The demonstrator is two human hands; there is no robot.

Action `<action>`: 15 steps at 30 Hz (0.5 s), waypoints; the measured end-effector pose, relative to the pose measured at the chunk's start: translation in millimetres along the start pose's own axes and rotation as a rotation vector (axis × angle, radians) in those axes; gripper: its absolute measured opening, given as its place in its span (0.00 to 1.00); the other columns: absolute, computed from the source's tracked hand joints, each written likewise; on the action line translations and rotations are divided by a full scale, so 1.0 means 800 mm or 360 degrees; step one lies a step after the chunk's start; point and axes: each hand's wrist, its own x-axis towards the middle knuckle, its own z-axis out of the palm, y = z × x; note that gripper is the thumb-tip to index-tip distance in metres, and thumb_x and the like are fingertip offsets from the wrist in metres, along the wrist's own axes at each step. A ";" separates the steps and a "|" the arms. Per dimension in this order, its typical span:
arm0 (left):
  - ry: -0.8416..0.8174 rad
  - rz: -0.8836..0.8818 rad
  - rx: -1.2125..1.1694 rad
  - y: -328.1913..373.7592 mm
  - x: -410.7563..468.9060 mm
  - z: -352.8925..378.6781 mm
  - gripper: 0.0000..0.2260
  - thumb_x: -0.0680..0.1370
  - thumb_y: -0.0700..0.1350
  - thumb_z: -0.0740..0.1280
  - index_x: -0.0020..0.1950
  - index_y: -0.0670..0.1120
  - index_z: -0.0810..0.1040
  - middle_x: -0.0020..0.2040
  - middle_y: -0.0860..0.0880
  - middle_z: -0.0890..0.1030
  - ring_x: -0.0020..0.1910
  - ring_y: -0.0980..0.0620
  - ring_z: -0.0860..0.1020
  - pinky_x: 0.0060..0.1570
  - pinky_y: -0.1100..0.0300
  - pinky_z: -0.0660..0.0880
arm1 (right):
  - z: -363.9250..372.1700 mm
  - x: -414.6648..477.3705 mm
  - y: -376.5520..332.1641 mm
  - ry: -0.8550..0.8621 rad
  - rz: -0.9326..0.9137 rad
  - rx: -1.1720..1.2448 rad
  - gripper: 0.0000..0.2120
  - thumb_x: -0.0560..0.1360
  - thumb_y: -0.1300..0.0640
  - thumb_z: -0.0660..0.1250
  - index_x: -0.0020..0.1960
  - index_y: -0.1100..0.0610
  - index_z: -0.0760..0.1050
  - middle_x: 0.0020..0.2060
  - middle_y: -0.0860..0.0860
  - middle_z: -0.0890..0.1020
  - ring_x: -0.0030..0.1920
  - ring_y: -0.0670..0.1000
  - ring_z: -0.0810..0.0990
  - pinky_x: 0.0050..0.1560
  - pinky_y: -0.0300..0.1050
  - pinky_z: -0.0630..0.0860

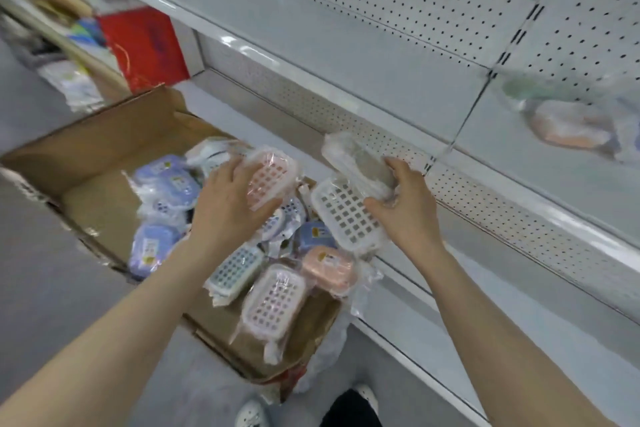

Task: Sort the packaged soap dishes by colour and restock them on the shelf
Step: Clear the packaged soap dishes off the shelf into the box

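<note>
My left hand grips a wrapped pink soap dish above the open cardboard box on the floor. My right hand holds two wrapped white soap dishes, one with its grid side facing me, the other angled up behind it, close to the edge of the shelf. More packaged dishes lie loose in the box: purple ones on the left, a pink grid dish and a peach oval dish nearer me. Further right on the shelf sit blurred green and orange packages.
</note>
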 end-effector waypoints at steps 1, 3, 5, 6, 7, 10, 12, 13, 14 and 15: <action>-0.0041 -0.0086 0.0006 -0.020 -0.012 0.003 0.32 0.72 0.67 0.64 0.72 0.53 0.67 0.69 0.44 0.70 0.65 0.39 0.70 0.61 0.43 0.72 | 0.026 0.000 -0.003 -0.0087 0.0013 -0.0012 0.31 0.69 0.55 0.73 0.70 0.47 0.67 0.60 0.51 0.73 0.55 0.48 0.74 0.54 0.42 0.70; -0.0121 -0.0291 -0.0007 -0.058 -0.032 0.010 0.32 0.72 0.66 0.66 0.72 0.55 0.66 0.71 0.45 0.68 0.67 0.41 0.68 0.61 0.43 0.72 | 0.073 0.004 -0.008 -0.0246 -0.0003 -0.0044 0.32 0.68 0.53 0.73 0.70 0.44 0.66 0.60 0.50 0.73 0.54 0.49 0.76 0.55 0.48 0.75; -0.0188 -0.0442 -0.0019 -0.092 -0.049 0.014 0.33 0.71 0.68 0.64 0.71 0.55 0.67 0.70 0.45 0.69 0.66 0.40 0.69 0.60 0.43 0.73 | 0.112 0.015 -0.011 -0.0392 -0.0014 -0.0082 0.33 0.68 0.52 0.73 0.70 0.43 0.65 0.59 0.49 0.72 0.54 0.48 0.76 0.56 0.47 0.75; -0.0210 -0.0496 -0.0017 -0.107 -0.055 0.016 0.33 0.70 0.69 0.63 0.71 0.55 0.68 0.69 0.44 0.70 0.65 0.39 0.71 0.60 0.43 0.73 | 0.129 0.023 -0.012 -0.0461 -0.0002 -0.0084 0.33 0.69 0.53 0.73 0.71 0.43 0.65 0.59 0.48 0.72 0.55 0.48 0.76 0.56 0.46 0.74; -0.0223 -0.0550 -0.0006 -0.123 -0.061 0.017 0.33 0.70 0.69 0.63 0.70 0.53 0.69 0.69 0.43 0.71 0.64 0.38 0.71 0.60 0.43 0.72 | 0.145 0.032 -0.013 -0.0521 0.0009 -0.0089 0.33 0.69 0.54 0.73 0.71 0.44 0.65 0.59 0.48 0.72 0.56 0.48 0.76 0.58 0.46 0.74; -0.0210 -0.0697 0.0091 -0.158 -0.070 0.017 0.32 0.71 0.65 0.68 0.70 0.50 0.71 0.69 0.42 0.71 0.64 0.37 0.71 0.62 0.43 0.71 | 0.189 0.068 -0.018 -0.0636 -0.0075 -0.0170 0.33 0.70 0.55 0.72 0.72 0.44 0.64 0.62 0.50 0.72 0.58 0.51 0.76 0.60 0.51 0.76; -0.0208 -0.0767 0.0165 -0.174 -0.067 0.017 0.32 0.71 0.64 0.69 0.71 0.50 0.70 0.70 0.42 0.70 0.65 0.38 0.70 0.63 0.44 0.70 | 0.217 0.100 -0.027 -0.0691 -0.0208 -0.0253 0.32 0.71 0.57 0.70 0.72 0.44 0.64 0.64 0.51 0.70 0.55 0.54 0.77 0.57 0.50 0.76; -0.0212 -0.0799 0.0190 -0.182 -0.062 0.018 0.32 0.71 0.64 0.69 0.71 0.50 0.70 0.71 0.43 0.69 0.65 0.38 0.70 0.63 0.44 0.70 | 0.231 0.118 -0.033 -0.0707 -0.0286 -0.0322 0.31 0.72 0.58 0.69 0.72 0.45 0.64 0.65 0.52 0.69 0.54 0.56 0.78 0.54 0.49 0.76; -0.0214 -0.0831 0.0213 -0.190 -0.055 0.020 0.32 0.71 0.64 0.69 0.71 0.50 0.70 0.71 0.43 0.69 0.66 0.38 0.70 0.63 0.44 0.70 | 0.247 0.137 -0.038 -0.0705 -0.0375 -0.0399 0.30 0.73 0.59 0.68 0.73 0.46 0.64 0.65 0.53 0.68 0.53 0.57 0.78 0.51 0.49 0.75; -0.0218 -0.0861 0.0241 -0.198 -0.046 0.023 0.33 0.71 0.64 0.69 0.71 0.50 0.70 0.71 0.43 0.69 0.66 0.39 0.70 0.64 0.44 0.70 | 0.261 0.156 -0.045 -0.0691 -0.0459 -0.0471 0.30 0.74 0.60 0.67 0.73 0.47 0.63 0.66 0.55 0.67 0.52 0.58 0.78 0.50 0.49 0.75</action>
